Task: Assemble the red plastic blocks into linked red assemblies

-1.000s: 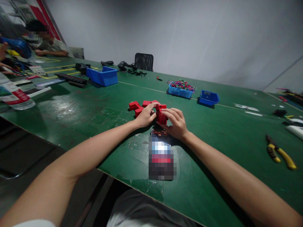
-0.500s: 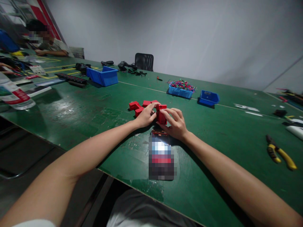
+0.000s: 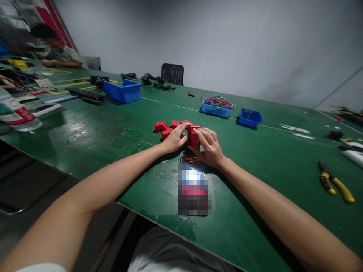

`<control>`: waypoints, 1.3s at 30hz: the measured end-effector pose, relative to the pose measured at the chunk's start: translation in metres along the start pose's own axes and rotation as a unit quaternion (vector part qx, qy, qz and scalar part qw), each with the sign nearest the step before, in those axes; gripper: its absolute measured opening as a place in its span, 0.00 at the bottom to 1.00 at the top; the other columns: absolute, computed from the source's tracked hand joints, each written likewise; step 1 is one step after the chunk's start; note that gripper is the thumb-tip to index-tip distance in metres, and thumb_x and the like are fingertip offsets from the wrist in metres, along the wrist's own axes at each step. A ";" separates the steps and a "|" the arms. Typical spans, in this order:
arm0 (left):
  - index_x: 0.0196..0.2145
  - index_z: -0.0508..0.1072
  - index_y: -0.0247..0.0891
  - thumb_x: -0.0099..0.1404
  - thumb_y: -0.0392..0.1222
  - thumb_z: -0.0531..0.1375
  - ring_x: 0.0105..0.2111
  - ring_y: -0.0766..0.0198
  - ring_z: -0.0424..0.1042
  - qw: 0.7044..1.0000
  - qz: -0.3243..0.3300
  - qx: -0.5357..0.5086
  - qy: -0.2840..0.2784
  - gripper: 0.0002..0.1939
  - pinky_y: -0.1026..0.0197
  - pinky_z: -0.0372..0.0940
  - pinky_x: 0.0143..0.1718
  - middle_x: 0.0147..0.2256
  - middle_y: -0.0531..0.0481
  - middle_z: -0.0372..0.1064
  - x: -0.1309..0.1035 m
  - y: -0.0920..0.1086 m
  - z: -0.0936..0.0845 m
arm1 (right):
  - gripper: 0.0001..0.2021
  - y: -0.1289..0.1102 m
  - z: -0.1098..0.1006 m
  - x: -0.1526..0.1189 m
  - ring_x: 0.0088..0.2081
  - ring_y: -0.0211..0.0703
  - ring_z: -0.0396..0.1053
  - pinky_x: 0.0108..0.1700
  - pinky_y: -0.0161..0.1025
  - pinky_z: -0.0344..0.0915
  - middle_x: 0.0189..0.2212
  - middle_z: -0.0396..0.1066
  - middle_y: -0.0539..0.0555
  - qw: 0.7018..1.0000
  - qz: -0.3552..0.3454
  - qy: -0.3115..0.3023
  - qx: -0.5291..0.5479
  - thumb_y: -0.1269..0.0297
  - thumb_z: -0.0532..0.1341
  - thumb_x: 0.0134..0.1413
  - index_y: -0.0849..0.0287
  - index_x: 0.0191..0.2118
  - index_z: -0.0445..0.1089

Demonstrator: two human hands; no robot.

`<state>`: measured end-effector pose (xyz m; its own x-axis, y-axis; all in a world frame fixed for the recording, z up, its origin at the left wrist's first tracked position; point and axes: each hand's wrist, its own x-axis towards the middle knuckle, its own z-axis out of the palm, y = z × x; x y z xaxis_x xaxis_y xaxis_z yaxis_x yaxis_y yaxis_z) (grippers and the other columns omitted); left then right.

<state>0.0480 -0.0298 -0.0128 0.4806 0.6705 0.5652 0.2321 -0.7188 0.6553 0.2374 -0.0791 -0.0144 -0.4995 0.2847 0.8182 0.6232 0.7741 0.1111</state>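
An upright red block [image 3: 194, 140] stands between my two hands just beyond a phone. My right hand [image 3: 211, 148] grips its right side, thumb low and fingers near the top. My left hand [image 3: 175, 139] is curled against the left side, its fingertips at the upper edge. A thin red piece [image 3: 195, 126] lies across the block's top; whether it is a separate part I cannot tell. More red blocks [image 3: 161, 126] lie in a loose group beyond and left of my left hand, partly covered by it. The phone [image 3: 193, 160] lies flat below my hands, its screen mostly blurred out.
Beyond my hands are a blue bin of coloured wires [image 3: 217, 109], a smaller blue bin [image 3: 250, 117] and a larger blue bin [image 3: 123, 92]. Yellow-handled pliers [image 3: 334, 183] lie right, a water bottle [image 3: 18, 113] left. Another person [image 3: 64, 56] sits far left on the green table [image 3: 113, 132].
The red piece at the block's top has tipped, so its holed face no longer shows and only a thin edge does. My right fingers have shifted slightly; my left hand has stayed put.
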 end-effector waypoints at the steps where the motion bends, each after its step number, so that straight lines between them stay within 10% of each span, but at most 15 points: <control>1: 0.53 0.62 0.36 0.60 0.29 0.52 0.39 0.64 0.68 1.000 0.002 0.001 -0.001 0.22 0.61 0.66 0.39 0.51 0.41 0.65 0.000 0.000 0.000 | 0.37 0.000 0.000 0.000 0.56 0.57 0.63 0.54 0.55 0.65 0.54 0.65 0.64 1.000 -0.005 0.000 0.003 0.60 0.61 0.57 0.55 0.68 0.45; 39: 0.53 0.61 0.35 0.58 0.27 0.52 0.30 0.71 0.66 1.000 0.000 -0.006 0.001 0.24 0.63 0.65 0.36 0.48 0.42 0.67 0.001 -0.003 0.001 | 0.37 0.001 0.007 0.002 0.57 0.56 0.60 0.54 0.55 0.65 0.56 0.59 0.64 0.996 0.038 -0.019 0.072 0.62 0.58 0.61 0.50 0.70 0.37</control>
<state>0.0489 -0.0272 -0.0142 0.4782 0.6708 0.5668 0.2221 -0.7168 0.6609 0.2333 -0.0739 -0.0166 -0.4782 0.3657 0.7985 0.5686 0.8218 -0.0358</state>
